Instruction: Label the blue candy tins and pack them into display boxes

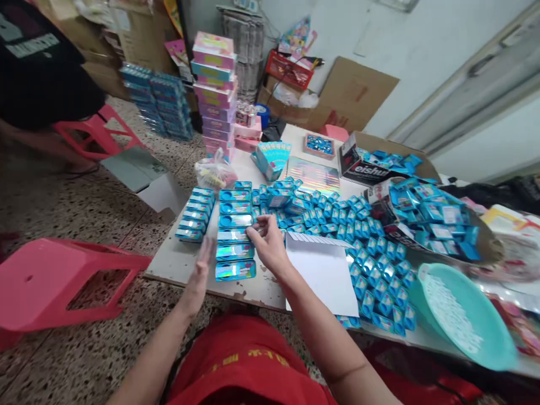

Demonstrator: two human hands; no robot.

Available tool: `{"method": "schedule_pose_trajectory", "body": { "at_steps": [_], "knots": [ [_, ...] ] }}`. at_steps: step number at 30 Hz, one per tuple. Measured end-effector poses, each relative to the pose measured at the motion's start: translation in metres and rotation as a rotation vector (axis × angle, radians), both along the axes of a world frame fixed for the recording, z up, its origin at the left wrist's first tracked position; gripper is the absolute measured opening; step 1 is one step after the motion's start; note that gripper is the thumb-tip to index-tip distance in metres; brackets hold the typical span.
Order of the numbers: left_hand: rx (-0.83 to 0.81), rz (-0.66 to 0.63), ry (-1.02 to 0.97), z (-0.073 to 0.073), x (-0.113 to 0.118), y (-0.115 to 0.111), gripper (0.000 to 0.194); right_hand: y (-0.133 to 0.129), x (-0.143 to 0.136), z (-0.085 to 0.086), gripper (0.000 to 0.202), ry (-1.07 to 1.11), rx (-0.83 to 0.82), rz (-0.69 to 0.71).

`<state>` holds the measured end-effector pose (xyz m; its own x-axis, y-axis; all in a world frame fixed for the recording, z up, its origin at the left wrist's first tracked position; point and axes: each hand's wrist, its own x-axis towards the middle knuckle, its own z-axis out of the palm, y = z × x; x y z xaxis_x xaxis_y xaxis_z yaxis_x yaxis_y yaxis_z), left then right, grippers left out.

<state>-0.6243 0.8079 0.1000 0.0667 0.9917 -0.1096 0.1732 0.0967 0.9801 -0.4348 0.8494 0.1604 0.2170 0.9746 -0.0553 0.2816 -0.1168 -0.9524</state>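
A column of flat blue boxes with shiny fronts (pixel 235 251) lies on the table before me. My left hand (pixel 199 284) is upright along the left side of this column, its fingers stretched out and somewhat blurred, with nothing in them. At the column's right end, the thumb and fingertips of my right hand (pixel 269 243) are close to or touching one of the middle boxes. Its fingers are bent and apart. A second stack of blue boxes (pixel 196 215) stands to the left. White card sheets (pixel 320 275) lie under my right forearm.
Many small blue packets (pixel 375 270) cover the table's right side. Beyond are cartons of blue packets (pixel 434 216), a teal basin (pixel 468 315) of white pieces, and a tall stack of pink boxes (pixel 215 95). Red stools (pixel 63 281) and a person in black (pixel 37 67) are left.
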Motion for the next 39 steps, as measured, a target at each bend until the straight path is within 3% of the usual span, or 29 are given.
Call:
{"method": "schedule_pose_trajectory", "body": {
  "at_steps": [2, 4, 5, 7, 9, 11, 14, 15, 17, 21, 24, 28, 32, 35, 37, 39],
  "knots": [
    [-0.082, 0.216, 0.010, -0.014, -0.011, -0.012, 0.082, -0.008, 0.034, -0.003, 0.044, -0.031, 0.057, 0.006],
    [-0.248, 0.314, 0.100, -0.025, -0.019, -0.031, 0.077, -0.018, 0.082, -0.013, 0.061, -0.280, 0.131, -0.013],
    [-0.339, 0.257, 0.148, -0.028, -0.019, -0.042, 0.073, -0.024, 0.109, -0.021, 0.070, -0.480, 0.153, -0.010],
    [-0.485, -0.036, 0.175, -0.032, -0.007, -0.061, 0.061, -0.033, 0.161, -0.042, 0.071, -0.867, 0.051, -0.017],
    [-0.555, -0.336, 0.101, -0.031, 0.022, -0.070, 0.054, -0.040, 0.199, -0.062, 0.043, -1.082, -0.064, -0.032],
    [-0.584, -0.406, 0.008, -0.024, 0.062, -0.066, 0.055, -0.047, 0.220, -0.070, 0.024, -1.152, -0.016, -0.050],
    [-0.622, -0.180, -0.206, -0.009, 0.122, -0.041, 0.072, -0.069, 0.225, -0.048, 0.028, -1.160, 0.396, -0.050],
    [-0.669, -0.153, -0.322, -0.003, 0.139, -0.031, 0.078, -0.080, 0.222, -0.033, 0.028, -1.156, 0.552, -0.043],
    [-0.838, -0.228, -0.568, 0.011, 0.166, -0.015, 0.085, -0.108, 0.214, 0.002, 0.028, -1.148, 0.762, -0.038],
    [-1.107, -0.370, -0.829, 0.040, 0.206, -0.009, 0.091, -0.168, 0.201, 0.057, 0.022, -1.176, 0.865, -0.109],
    [-1.112, -0.453, -0.868, 0.052, 0.236, -0.013, 0.088, -0.209, 0.195, 0.070, 0.020, -1.190, 0.812, -0.206],
    [-0.805, -0.406, -0.717, 0.052, 0.274, -0.002, 0.104, -0.252, 0.185, 0.056, 0.017, -1.208, 0.764, -0.264],
    [-0.515, -0.345, -0.784, 0.042, 0.293, 0.016, 0.115, -0.275, 0.180, 0.017, 0.018, -1.197, 0.600, -0.265],
    [-0.477, -0.399, -0.808, 0.032, 0.292, 0.023, 0.109, -0.286, 0.184, -0.010, 0.023, -1.168, 0.519, -0.201],
    [-0.490, -0.448, -0.812, 0.026, 0.287, 0.024, 0.100, -0.291, 0.191, -0.019, 0.023, -1.138, 0.468, -0.152],
    [-0.514, -0.462, -0.809, 0.021, 0.281, 0.025, 0.092, -0.291, 0.202, -0.024, 0.031, -1.098, 0.465, -0.198]
  ]
}}
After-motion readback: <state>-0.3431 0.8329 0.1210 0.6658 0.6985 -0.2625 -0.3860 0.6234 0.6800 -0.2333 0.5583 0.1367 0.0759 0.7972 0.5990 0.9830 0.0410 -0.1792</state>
